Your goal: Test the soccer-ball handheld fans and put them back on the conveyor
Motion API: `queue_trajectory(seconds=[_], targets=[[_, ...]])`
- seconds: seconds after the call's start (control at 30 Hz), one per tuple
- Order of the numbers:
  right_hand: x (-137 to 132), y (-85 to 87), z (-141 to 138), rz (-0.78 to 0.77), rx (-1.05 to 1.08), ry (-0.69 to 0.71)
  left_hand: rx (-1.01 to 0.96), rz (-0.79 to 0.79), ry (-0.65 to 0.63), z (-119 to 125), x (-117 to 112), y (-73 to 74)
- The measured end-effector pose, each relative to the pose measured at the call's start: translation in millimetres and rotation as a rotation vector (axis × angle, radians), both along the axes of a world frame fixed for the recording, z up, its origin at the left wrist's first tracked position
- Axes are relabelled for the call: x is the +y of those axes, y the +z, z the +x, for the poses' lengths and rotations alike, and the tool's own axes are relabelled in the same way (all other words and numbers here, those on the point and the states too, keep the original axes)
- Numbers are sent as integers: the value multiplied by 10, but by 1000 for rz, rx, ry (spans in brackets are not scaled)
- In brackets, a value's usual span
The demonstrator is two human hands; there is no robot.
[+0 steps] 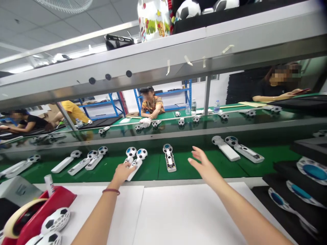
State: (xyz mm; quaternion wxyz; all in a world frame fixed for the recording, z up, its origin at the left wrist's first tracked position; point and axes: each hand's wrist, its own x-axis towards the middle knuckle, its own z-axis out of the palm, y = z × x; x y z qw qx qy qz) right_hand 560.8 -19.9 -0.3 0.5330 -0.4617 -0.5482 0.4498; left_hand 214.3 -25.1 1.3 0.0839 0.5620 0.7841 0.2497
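Observation:
My left hand (124, 172) reaches over the white worktop onto the green conveyor belt (153, 168), its fingers curled onto a white handle with a football-patterned head (136, 160); a twin piece (130, 152) lies right beside it. My right hand (203, 165) hovers open above the belt, fingers spread, holding nothing. Between my hands lies an open unit with a blue head and exposed insides (169, 157).
More white football-head handles lie along the belt at left (88, 160) and right (238, 149). A red tape dispenser (35, 216) and football shells sit at bottom left. Black foam trays (304, 180) with blue-centred parts stand at right. Other people work across the line under a steel shelf (178, 54).

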Motion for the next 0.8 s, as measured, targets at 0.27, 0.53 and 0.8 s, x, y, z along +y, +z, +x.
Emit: queue_trajectory(seconds=[0.27, 0.53, 0.8], targets=[[-441, 296, -858, -189, 563, 359, -364, 409, -254, 1336, -718, 202], [-605, 466, -747, -141, 706, 329, -999, 428, -545, 1450, -970, 393], [-561, 400, -534, -277, 698, 395, -1240, 268, -441, 1400, -865, 107]])
